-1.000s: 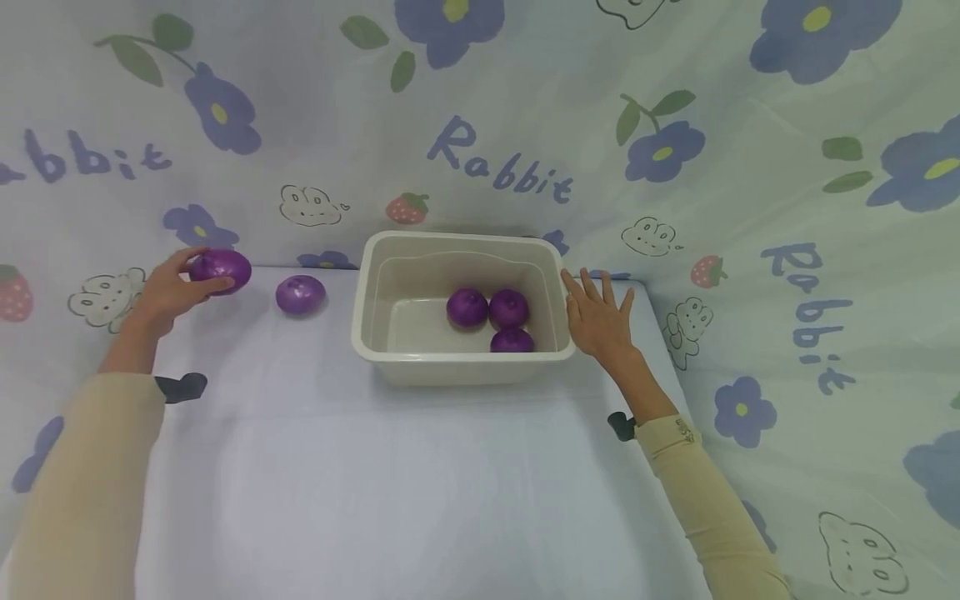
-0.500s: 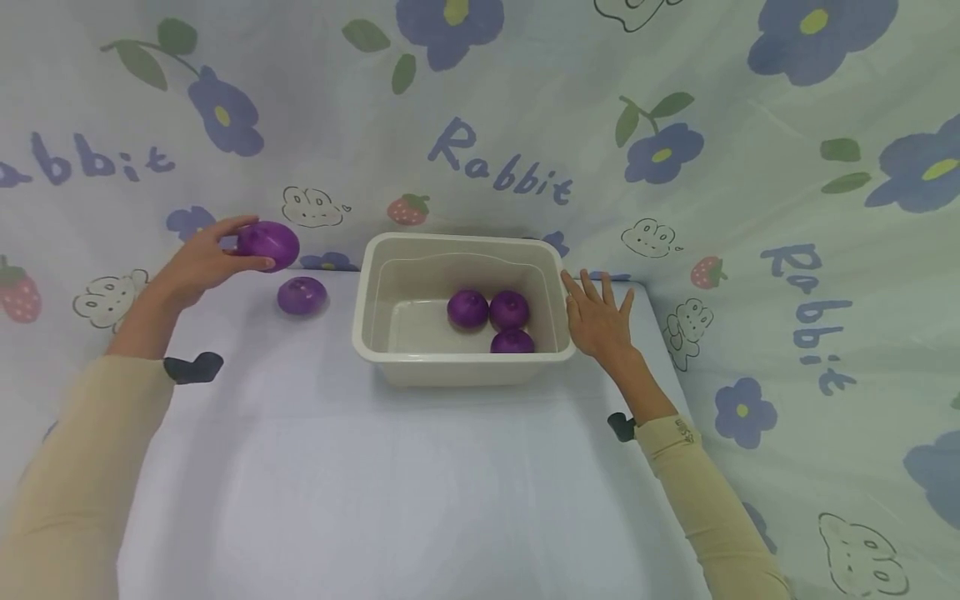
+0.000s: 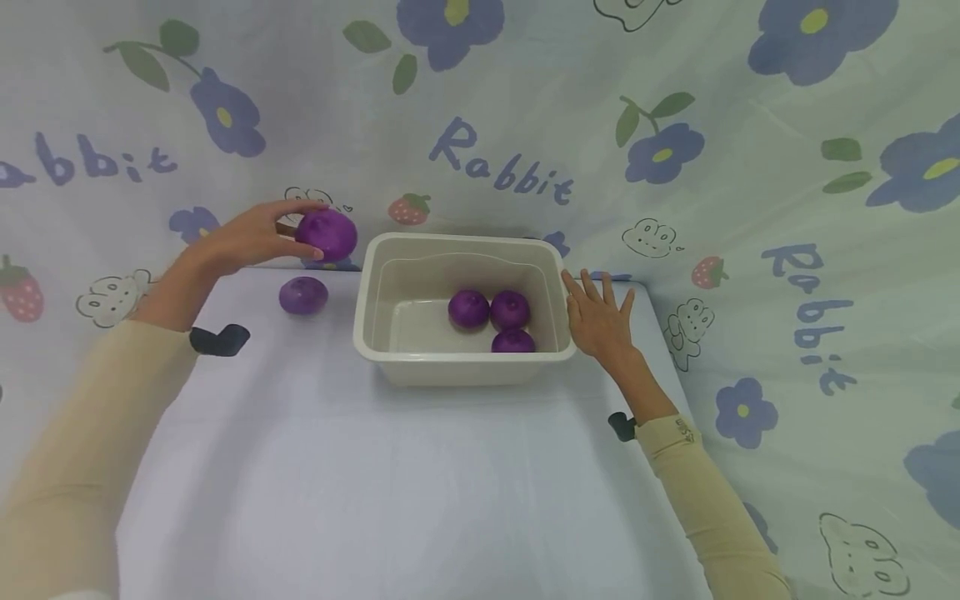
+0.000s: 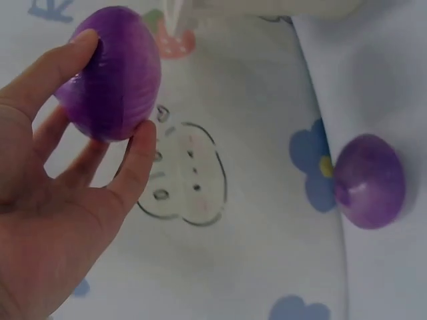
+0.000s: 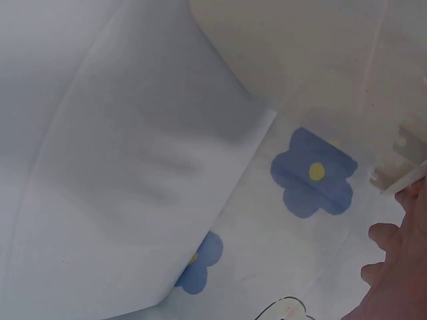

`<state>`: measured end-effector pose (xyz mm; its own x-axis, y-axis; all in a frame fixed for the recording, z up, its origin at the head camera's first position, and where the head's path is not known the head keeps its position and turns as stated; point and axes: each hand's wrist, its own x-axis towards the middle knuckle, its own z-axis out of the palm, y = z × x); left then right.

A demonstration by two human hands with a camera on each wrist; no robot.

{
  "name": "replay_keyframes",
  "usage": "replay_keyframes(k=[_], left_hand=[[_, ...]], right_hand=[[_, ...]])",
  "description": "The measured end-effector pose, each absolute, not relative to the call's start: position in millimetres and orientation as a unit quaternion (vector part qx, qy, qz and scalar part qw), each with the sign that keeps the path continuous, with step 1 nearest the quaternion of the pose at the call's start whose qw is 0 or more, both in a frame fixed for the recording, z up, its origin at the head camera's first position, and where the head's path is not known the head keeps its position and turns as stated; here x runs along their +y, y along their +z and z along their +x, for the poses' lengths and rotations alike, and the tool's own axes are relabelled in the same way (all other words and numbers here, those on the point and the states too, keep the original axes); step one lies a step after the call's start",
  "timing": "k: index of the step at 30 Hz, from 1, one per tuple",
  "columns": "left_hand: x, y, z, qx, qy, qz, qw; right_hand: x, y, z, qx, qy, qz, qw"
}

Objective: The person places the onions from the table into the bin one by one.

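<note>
"Rabbit" lettering (image 3: 500, 167) behind left hand (image 3: 236, 242) with purple onion (image 3: 327, 234)

Purple onions (image 3: 326, 234), a cream tub (image 3: 375, 350), and pale cloth (image 3: 675, 167) printed with blue flowers and strawberries.

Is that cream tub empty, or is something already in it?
Not empty. Three purple balls lie inside the cream tub, bunched toward its right side; its left half shows bare floor.
</note>
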<state>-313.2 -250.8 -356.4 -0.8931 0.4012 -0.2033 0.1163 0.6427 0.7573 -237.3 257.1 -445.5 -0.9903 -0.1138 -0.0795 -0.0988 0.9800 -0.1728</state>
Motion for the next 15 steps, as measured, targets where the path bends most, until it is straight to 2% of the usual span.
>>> replay_keyframes(k=[8, 15], left_hand=[[-212.1, -341.1, -320.8, 0.889, 0.359, 0.205, 0.199], [-173.1, -342.9, -332.0, 0.862, 0.37, 0.276, 0.211]], right_hand=[[257.2, -446.6, -238.0, 0.994, -0.081, -0.054, 0.04], [258.0, -447.2, -237.5, 0.994, -0.089, -0.05, 0.042]])
